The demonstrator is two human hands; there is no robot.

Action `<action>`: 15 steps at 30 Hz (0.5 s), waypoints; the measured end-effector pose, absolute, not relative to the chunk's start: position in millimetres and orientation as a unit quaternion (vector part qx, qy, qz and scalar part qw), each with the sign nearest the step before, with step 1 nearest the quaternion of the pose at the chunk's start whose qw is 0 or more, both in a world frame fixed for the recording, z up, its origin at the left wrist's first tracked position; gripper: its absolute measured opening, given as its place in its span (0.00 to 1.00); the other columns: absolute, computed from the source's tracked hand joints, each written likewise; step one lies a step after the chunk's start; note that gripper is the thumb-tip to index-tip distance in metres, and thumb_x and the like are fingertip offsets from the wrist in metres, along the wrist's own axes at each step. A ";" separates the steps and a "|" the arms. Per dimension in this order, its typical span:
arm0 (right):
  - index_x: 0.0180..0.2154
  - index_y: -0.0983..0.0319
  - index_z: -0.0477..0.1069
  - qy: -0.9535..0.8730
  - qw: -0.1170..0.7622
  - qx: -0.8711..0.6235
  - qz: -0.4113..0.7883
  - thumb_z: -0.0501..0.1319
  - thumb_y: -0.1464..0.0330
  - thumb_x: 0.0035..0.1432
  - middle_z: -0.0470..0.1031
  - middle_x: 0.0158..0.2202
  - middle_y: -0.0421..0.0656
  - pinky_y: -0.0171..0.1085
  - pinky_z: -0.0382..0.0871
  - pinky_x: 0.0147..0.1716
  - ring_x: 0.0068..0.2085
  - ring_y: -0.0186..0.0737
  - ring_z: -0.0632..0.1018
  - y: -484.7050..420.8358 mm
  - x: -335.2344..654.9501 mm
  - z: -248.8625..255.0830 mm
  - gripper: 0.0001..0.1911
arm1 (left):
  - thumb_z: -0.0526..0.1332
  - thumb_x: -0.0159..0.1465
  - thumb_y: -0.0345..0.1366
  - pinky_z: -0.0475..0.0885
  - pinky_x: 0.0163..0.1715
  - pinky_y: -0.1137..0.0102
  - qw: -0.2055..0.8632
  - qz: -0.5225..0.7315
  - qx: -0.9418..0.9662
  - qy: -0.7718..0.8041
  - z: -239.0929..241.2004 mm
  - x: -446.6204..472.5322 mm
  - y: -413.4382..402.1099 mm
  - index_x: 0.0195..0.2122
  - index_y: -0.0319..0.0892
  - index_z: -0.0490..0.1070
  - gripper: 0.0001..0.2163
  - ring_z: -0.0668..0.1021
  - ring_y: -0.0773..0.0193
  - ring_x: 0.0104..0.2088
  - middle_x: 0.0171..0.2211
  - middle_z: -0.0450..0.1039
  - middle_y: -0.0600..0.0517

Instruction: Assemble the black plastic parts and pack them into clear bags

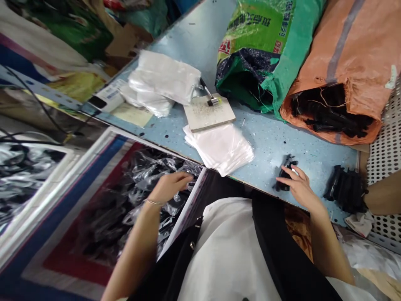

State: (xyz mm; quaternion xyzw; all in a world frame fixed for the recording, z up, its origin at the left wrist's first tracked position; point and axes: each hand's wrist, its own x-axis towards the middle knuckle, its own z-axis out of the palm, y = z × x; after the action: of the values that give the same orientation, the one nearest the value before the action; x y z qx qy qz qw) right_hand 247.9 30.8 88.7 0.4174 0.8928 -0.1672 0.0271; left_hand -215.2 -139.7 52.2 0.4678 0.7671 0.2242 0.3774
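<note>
The left hand reached down into a big sack beside the tabletop, fingers loosely curled over the bagged parts heaped inside; whether it gripped one of them could not be told. The right hand lay on the tabletop near its front edge, fingers spread and resting on a small black part, pressing on it rather than closing around it. Just to the right of that hand sat a pile of black parts, close but not touching it, with another person's arm coming in from the right edge beside it. Left of the right hand, a stack of clear bags overhung the front edge of the tabletop. Behind the stack lay a board with a small hammer on top, and beyond that a heap of white bags. At the back of the tabletop a green sack and an orange sack lay on their sides, mouths open towards the person, the orange one showing black parts inside.
</note>
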 end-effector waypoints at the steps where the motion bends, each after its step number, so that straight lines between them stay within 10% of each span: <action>1: 0.48 0.48 0.82 0.895 0.014 0.404 -0.188 0.50 0.79 0.59 0.70 0.67 0.39 0.60 0.61 0.63 0.69 0.54 0.62 28.9 250.1 88.7 0.29 | 0.59 0.67 0.49 0.79 0.38 0.66 0.328 0.273 0.523 0.738 53.7 -198.2 -116.8 0.37 0.44 0.81 0.16 0.81 0.59 0.34 0.33 0.81 0.50; 7: 0.64 0.58 0.66 0.826 -0.083 0.527 -0.183 0.57 0.57 0.66 0.60 0.68 0.55 0.59 0.64 0.64 0.67 0.59 0.65 8.0 250.9 84.3 0.28 | 0.61 0.64 0.29 0.77 0.48 0.51 0.117 0.263 0.635 0.717 51.8 -120.9 -3.0 0.33 0.39 0.78 0.06 0.78 0.45 0.47 0.46 0.78 0.36; 12: 0.60 0.66 0.69 0.758 -0.059 0.630 -0.161 0.59 0.46 0.60 0.73 0.51 0.61 0.64 0.66 0.56 0.56 0.67 0.71 1.1 259.5 73.7 0.38 | 0.70 0.56 0.32 0.75 0.36 0.64 0.337 0.330 0.512 0.718 49.2 -161.0 18.4 0.23 0.42 0.71 0.09 0.77 0.59 0.32 0.28 0.75 0.50; 15: 0.56 0.61 0.73 0.682 -0.116 0.628 -0.358 0.64 0.47 0.57 0.77 0.47 0.52 0.56 0.71 0.51 0.50 0.58 0.76 5.7 248.2 76.8 0.33 | 0.69 0.58 0.38 0.73 0.31 0.67 0.484 0.377 0.409 0.676 51.3 -180.4 17.8 0.26 0.42 0.70 0.10 0.77 0.63 0.27 0.26 0.76 0.51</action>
State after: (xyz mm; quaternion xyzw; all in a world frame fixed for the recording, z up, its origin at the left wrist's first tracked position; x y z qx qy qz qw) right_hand 248.2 5.7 76.8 0.6276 0.6818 -0.3576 -0.1159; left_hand -180.4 17.8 51.3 0.4087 0.6757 0.3766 0.4843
